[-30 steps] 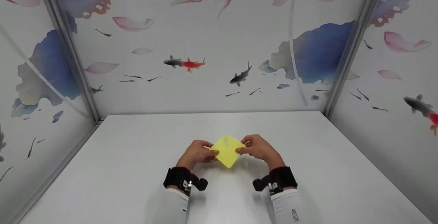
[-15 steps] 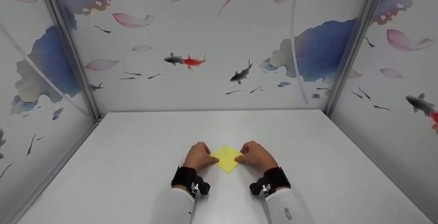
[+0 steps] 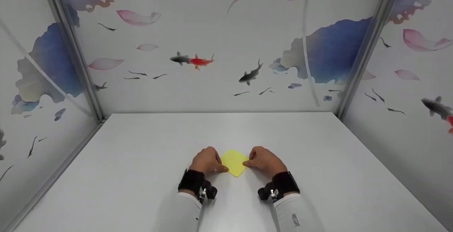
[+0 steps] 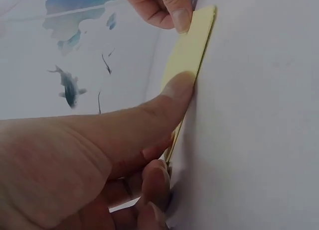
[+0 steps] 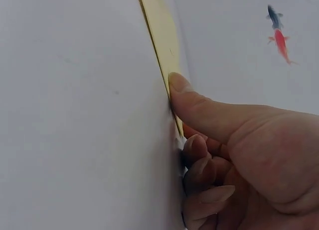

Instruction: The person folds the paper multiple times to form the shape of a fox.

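A small diamond-shaped piece of yellow paper [image 3: 234,162] lies low over the white table, one corner pointing toward the person. In the left wrist view its near edge looks layered, like folded sheets. My left hand [image 3: 208,161] pinches the left side, thumb on top and fingers curled beneath the edge. On the opposite side, my right hand [image 3: 264,160] grips the right corner between thumb [image 5: 180,85] and curled fingers. Parts of the fingers under the paper are hidden in the head view.
The white table [image 3: 141,147] runs back to a wall [image 3: 219,94] printed with fish and petals. Similar panels [image 3: 400,125] stand at both sides, joined by grey metal posts [image 3: 368,47]. Black camera straps [image 3: 191,181] circle both wrists.
Both hands have brought the yellow paper down to the table from a raised, tilted position. The left thumb has slid along the paper's lower left edge. The slit-like mark near the top no longer shows.
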Demonstrator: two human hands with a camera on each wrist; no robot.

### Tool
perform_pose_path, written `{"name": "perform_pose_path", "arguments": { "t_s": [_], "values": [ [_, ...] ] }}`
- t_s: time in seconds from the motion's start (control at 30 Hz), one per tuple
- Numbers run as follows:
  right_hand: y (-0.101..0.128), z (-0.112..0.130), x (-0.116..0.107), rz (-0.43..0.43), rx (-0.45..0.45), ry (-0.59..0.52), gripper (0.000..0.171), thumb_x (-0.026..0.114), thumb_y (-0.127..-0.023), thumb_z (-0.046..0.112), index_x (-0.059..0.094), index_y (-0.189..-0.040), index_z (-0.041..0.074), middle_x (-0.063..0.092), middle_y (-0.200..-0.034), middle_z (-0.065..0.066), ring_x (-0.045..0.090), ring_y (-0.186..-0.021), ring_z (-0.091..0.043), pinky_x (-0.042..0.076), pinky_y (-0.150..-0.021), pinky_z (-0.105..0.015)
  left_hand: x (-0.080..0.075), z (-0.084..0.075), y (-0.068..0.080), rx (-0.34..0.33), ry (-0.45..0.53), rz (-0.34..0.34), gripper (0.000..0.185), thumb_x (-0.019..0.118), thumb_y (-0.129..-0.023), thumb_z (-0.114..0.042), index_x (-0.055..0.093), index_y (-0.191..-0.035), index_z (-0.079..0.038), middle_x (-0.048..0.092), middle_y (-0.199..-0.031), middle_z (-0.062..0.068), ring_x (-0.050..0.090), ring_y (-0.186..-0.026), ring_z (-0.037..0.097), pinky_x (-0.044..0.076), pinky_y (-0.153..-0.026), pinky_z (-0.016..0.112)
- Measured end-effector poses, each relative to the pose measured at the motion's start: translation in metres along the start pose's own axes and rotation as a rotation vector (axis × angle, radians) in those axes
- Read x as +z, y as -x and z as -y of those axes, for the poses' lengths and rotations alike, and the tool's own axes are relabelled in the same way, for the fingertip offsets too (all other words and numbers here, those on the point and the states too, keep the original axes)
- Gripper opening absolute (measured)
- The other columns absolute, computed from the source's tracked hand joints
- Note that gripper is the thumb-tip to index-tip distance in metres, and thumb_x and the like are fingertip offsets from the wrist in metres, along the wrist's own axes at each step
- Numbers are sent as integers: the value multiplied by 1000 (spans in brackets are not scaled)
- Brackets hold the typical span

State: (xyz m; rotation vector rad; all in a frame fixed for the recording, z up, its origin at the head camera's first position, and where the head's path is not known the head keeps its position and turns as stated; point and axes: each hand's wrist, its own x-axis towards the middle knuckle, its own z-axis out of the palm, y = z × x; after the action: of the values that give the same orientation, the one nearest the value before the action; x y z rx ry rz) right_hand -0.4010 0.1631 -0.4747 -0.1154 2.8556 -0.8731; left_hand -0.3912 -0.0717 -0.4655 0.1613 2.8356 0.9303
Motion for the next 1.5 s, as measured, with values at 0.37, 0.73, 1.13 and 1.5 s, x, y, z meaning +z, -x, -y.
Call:
{"name": "perform_pose_path", "arguments": {
  "t_s": [0.37, 0.73, 1.13, 1.5],
  "values": [
    [0, 2, -6, -1, -37, 15, 29, 84, -96, 31, 66, -99, 9, 67, -100, -6, 60, -93, -21, 50, -85, -37, 1, -21, 5, -48, -127, -14, 66, 102, -73, -45, 70, -110, 0, 65, -90, 4, 54, -81, 19, 48, -73, 35],
    [6, 3, -7, -17, -47, -30, 28, 85, -94, 32, 67, -96, 10, 69, -96, -4, 59, -89, -20, 45, -78, -32, -5, -12, 2, 1, -45, -78, 28, 95, -85, -22, 83, -94, 3, 83, -96, 12, 72, -88, 22, 63, -87, 41],
    [8, 0, -4, -24, -26, -24, 28, 86, -94, 32, 67, -96, 11, 68, -98, -4, 58, -90, -20, 45, -79, -32, -5, 9, 0, -41, 197, -211, 20, 93, -84, -10, 82, -89, 5, 81, -83, 16, 71, -65, 17, 59, -63, 28],
    [9, 0, 1, -38, -53, -35, 28, 87, -93, 28, 66, -93, 11, 66, -95, -4, 57, -87, -20, 44, -78, -32, -7, 12, -3, -185, 279, -178, 16, 90, -87, -7, 81, -94, 4, 76, -68, 8, 65, -56, 11, 52, -56, 21]
  ]
}}
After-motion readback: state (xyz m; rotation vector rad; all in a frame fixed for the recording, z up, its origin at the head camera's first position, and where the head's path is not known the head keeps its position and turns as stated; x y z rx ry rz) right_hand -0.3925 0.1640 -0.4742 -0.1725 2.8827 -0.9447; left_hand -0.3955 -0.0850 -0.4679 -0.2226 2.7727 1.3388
